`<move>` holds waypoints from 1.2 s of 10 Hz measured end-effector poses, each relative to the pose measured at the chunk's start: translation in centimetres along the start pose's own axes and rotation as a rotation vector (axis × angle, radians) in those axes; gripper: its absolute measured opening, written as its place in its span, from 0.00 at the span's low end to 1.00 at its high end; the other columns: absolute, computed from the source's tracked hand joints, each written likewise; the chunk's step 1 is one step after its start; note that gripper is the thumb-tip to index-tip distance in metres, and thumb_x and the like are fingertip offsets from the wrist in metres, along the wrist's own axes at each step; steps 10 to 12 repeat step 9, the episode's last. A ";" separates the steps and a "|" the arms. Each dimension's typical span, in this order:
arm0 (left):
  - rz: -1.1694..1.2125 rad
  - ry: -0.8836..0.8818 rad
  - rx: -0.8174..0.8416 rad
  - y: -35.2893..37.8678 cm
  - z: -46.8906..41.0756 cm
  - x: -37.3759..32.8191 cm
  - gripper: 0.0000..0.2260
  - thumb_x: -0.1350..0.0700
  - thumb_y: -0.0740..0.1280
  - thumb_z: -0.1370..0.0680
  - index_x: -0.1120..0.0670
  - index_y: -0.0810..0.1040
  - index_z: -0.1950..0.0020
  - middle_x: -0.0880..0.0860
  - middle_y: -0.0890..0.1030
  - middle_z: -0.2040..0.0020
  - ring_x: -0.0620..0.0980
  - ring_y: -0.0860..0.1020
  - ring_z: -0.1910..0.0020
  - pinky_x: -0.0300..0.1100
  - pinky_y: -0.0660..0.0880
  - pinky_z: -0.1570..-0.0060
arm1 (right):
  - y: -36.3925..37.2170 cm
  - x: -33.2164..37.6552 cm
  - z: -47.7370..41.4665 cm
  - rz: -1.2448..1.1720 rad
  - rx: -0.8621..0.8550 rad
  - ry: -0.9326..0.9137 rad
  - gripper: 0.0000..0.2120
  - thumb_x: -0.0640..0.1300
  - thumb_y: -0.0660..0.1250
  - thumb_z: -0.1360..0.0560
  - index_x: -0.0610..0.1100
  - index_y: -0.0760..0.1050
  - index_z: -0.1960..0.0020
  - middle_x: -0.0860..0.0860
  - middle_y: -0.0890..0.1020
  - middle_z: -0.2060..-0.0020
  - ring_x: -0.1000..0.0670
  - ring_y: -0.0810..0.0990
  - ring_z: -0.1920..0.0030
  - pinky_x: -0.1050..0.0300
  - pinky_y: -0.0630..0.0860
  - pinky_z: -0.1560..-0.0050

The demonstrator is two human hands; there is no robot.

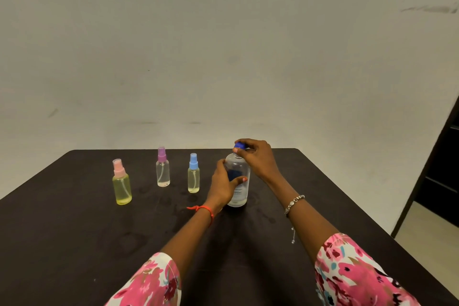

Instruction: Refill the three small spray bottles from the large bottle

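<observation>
Worktop (74,243): dark, matte, rounded far corners, faint smears near the middle.
Wall (223,45): off-white, scuffed, close behind the far edge.
Pink bottle (121,185): far left, upright, yellow liquid.
Purple bottle (163,169): further back, upright, clear, nearly empty.
Blue bottle (193,175): upright, yellowish liquid.
Left hand (224,185): wrapped round the body of the large bottle (239,191), which stands upright right of centre.
Right hand (257,159): fingertips pinch the blue cap (239,145), which sits on the neck.
Door frame (442,156): dark, far right, with pale floor (427,231) below.
</observation>
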State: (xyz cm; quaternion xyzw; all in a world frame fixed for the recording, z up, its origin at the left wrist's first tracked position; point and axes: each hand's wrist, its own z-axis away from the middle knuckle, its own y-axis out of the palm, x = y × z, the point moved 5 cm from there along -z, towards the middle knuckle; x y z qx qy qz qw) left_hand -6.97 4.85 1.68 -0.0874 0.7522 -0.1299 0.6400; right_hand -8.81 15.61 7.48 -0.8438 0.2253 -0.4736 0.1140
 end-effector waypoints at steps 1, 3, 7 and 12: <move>-0.002 -0.004 0.001 0.1 0.0 0.1 0.28 0.59 0.68 0.26 0.57 0.58 0.31 0.58 0.68 0.31 0.56 0.68 0.32 0.48 0.66 0.35 | 0.1 0.1 0.1 0.023 -0.033 -0.024 0.10 0.40 0.70 0.29 0.38 0.79 0.48 0.41 0.83 0.53 0.47 0.80 0.53 0.72 0.73 0.56; -0.005 -0.005 -0.009 0.1 0.0 0.3 0.28 0.58 0.68 0.26 0.57 0.58 0.31 0.58 0.68 0.31 0.56 0.67 0.32 0.48 0.66 0.34 | 0.5 0.4 0.8 0.017 -0.099 -0.053 0.08 0.41 0.71 0.30 0.38 0.79 0.53 0.44 0.82 0.60 0.49 0.78 0.60 0.75 0.73 0.60; -0.076 -0.085 0.169 -0.2 0.9 0.2 0.44 0.54 0.72 0.30 0.57 0.45 0.25 0.57 0.58 0.25 0.57 0.59 0.26 0.51 0.59 0.29 | 0.4 -0.6 1.3 0.033 0.045 0.196 0.30 0.46 0.73 0.32 0.39 0.65 0.34 0.41 0.74 0.39 0.43 0.74 0.41 0.55 0.73 0.43; -0.245 -0.067 0.140 -2.4 3.4 0.6 0.44 0.52 0.72 0.29 0.58 0.45 0.25 0.57 0.51 0.23 0.56 0.54 0.25 0.50 0.56 0.28 | 0.4 0.6 3.8 -0.014 0.070 0.223 0.44 0.51 0.73 0.33 0.42 0.50 0.27 0.44 0.58 0.27 0.43 0.62 0.29 0.50 0.64 0.33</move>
